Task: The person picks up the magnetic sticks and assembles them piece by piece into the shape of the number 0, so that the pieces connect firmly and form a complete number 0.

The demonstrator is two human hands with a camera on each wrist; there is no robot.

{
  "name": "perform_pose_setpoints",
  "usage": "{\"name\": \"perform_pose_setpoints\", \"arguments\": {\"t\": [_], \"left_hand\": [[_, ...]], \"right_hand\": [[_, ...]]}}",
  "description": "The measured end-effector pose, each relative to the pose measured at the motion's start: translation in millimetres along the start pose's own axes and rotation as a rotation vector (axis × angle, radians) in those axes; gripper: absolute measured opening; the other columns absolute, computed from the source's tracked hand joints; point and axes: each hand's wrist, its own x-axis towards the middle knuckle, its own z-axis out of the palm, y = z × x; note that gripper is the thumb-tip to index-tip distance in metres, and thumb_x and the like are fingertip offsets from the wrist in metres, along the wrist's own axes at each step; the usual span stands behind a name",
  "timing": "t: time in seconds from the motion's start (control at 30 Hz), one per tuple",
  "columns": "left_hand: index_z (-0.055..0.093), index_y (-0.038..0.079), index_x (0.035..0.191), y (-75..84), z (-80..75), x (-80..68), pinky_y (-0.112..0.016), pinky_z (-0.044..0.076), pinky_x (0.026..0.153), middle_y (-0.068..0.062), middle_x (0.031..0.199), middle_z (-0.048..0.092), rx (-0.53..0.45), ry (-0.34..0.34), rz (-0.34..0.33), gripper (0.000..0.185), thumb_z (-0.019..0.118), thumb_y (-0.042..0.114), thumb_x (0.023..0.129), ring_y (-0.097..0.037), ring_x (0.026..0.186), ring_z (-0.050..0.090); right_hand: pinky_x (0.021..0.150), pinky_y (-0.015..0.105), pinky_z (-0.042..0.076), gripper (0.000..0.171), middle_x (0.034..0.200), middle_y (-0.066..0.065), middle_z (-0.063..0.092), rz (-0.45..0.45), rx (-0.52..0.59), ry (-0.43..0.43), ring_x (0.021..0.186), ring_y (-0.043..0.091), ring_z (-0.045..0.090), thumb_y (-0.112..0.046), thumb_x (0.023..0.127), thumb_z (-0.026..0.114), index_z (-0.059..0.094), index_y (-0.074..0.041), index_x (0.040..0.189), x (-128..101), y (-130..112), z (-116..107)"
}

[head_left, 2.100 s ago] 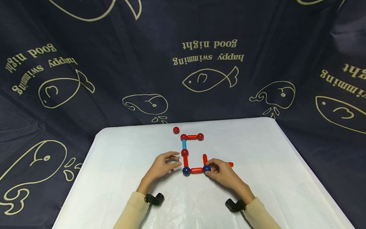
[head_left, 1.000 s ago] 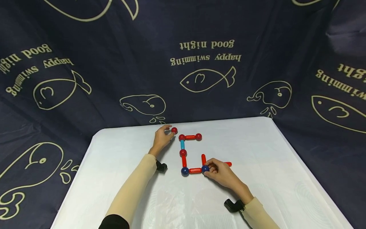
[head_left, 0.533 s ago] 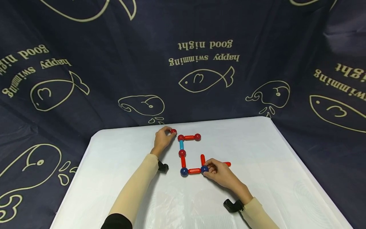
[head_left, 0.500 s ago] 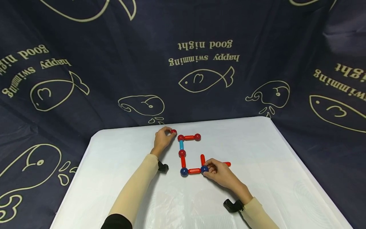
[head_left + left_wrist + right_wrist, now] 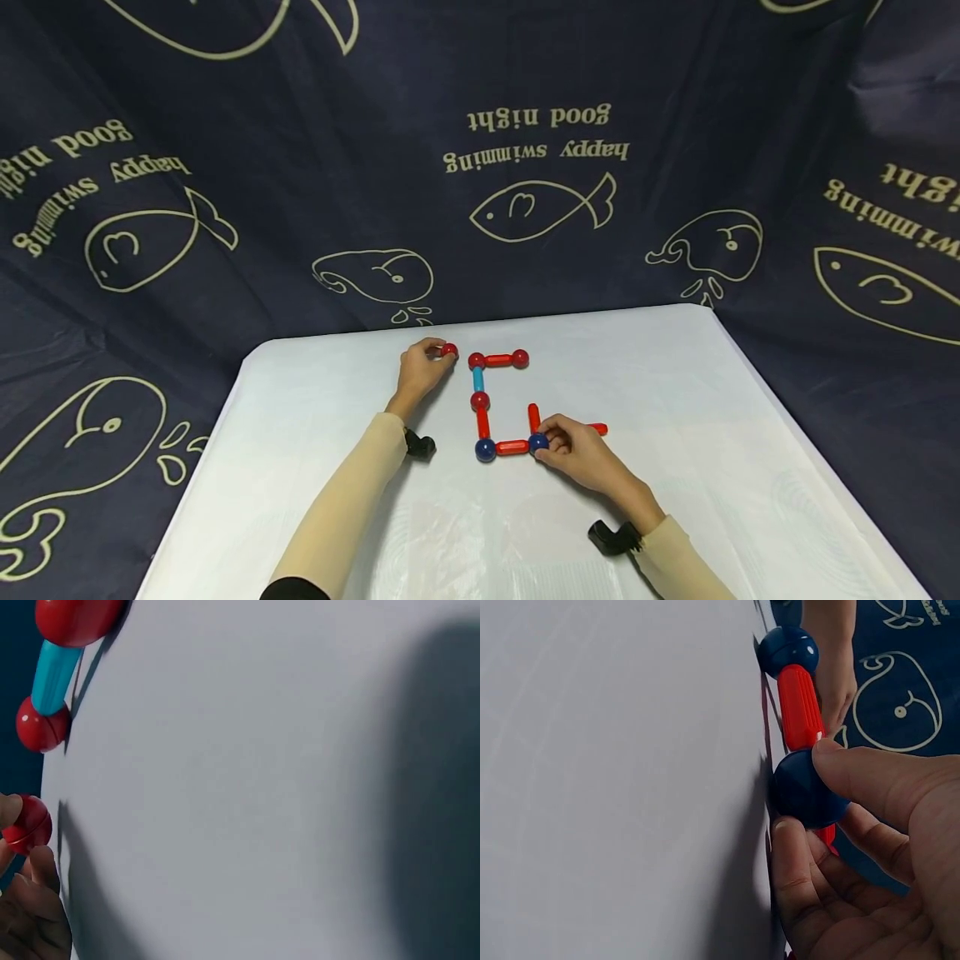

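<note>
A loose red ball is pinched between the thumb and fingers of my left hand near the table's far edge. In the left wrist view the same red ball shows between the fingertips. My right hand pinches a blue ball at the near right corner of a ball-and-stick shape. From that corner a red stick runs left to another blue ball, and an upright-lying red stick points away. Up the left side come a red stick, a red ball and a light-blue stick.
At the far end of the shape a red ball, a red stick and another red ball form a top bar. A separate red stick lies partly behind the right hand. Dark printed cloth hangs behind the white table.
My left hand has reached from beside the shape to the loose red ball, taken hold of it and drawn it slightly left and nearer. The right hand keeps its hold on the blue ball.
</note>
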Motion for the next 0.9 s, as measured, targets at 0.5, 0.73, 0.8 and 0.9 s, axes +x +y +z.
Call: {"name": "perform_pose_setpoints", "arguments": {"t": [0.5, 0.73, 0.8, 0.9], "left_hand": [[0.073, 0.010, 0.121, 35.4, -3.1, -0.9, -0.042, 0.055, 0.090, -0.012, 0.115, 0.075, -0.064, -0.067, 0.138, 0.032, 0.076, 0.024, 0.093, -0.034, 0.114, 0.067], [0.074, 0.011, 0.119, 50.3, 4.8, -9.3, -0.040, 0.060, 0.083, -0.010, 0.115, 0.075, -0.103, -0.160, 0.171, 0.030, 0.078, 0.023, 0.092, -0.034, 0.104, 0.071], [0.074, 0.012, 0.120, 54.3, 7.5, -11.6, -0.040, 0.058, 0.087, -0.008, 0.115, 0.075, -0.104, -0.186, 0.184, 0.029, 0.078, 0.023, 0.092, -0.033, 0.107, 0.070], [0.074, 0.015, 0.121, 60.7, 10.9, -15.8, -0.037, 0.059, 0.080, -0.006, 0.116, 0.075, -0.114, -0.232, 0.189, 0.030, 0.078, 0.023, 0.092, -0.032, 0.092, 0.073]], "right_hand": [[0.066, 0.021, 0.051, 0.028, 0.088, -0.001, 0.064, -0.010, 0.009, -0.002, 0.077, 0.009, 0.058, -0.016, 0.090, 0.081, 0.066, -0.009, 0.113, 0, 3, 0], [0.066, 0.021, 0.051, 0.029, 0.088, -0.002, 0.065, -0.004, 0.003, 0.002, 0.077, 0.009, 0.058, -0.016, 0.090, 0.081, 0.066, -0.008, 0.114, 0, 3, 0], [0.066, 0.021, 0.051, 0.029, 0.088, -0.002, 0.065, -0.002, 0.002, 0.001, 0.077, 0.009, 0.058, -0.016, 0.090, 0.081, 0.066, -0.009, 0.114, 0, 2, 0], [0.067, 0.021, 0.051, 0.029, 0.088, -0.002, 0.065, -0.006, 0.000, 0.003, 0.077, 0.009, 0.058, -0.016, 0.090, 0.081, 0.066, -0.008, 0.114, 1, 2, 0]]}}
